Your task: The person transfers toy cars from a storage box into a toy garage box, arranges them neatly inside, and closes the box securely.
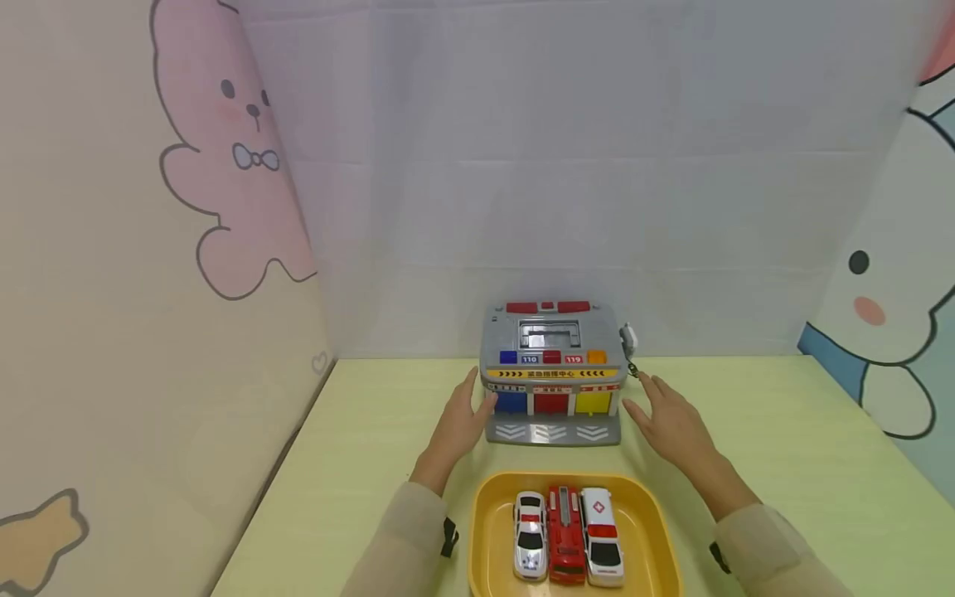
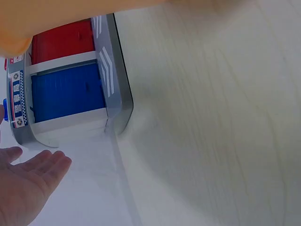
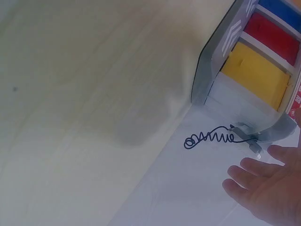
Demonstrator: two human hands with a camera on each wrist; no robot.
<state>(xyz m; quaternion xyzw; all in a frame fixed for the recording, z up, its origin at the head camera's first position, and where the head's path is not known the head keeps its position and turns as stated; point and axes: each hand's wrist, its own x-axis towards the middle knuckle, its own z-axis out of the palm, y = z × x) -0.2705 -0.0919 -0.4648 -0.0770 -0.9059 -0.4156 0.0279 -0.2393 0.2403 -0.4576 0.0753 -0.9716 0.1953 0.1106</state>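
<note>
A grey toy rescue station (image 1: 552,429) with blue, red and yellow garage doors stands upright near the back wall. My left hand (image 1: 462,423) is at its left front, the thumb close to the blue door (image 2: 68,92). My right hand (image 1: 674,424) is on the other side, near the yellow door (image 3: 256,75). Fingers are extended on both hands, and neither hand holds anything. Whether any fingertip touches the station, I cannot tell. From its right side hang a small grey handset (image 1: 628,338) and a dark coiled cord (image 3: 211,137), close to my right fingers.
In front of the station, between my forearms, sits a yellow tray (image 1: 651,543). It holds a white police car (image 1: 530,537), a red fire truck (image 1: 566,539) and a white ambulance (image 1: 601,531) side by side. A pale wall (image 1: 582,182) rises behind the table (image 1: 806,464).
</note>
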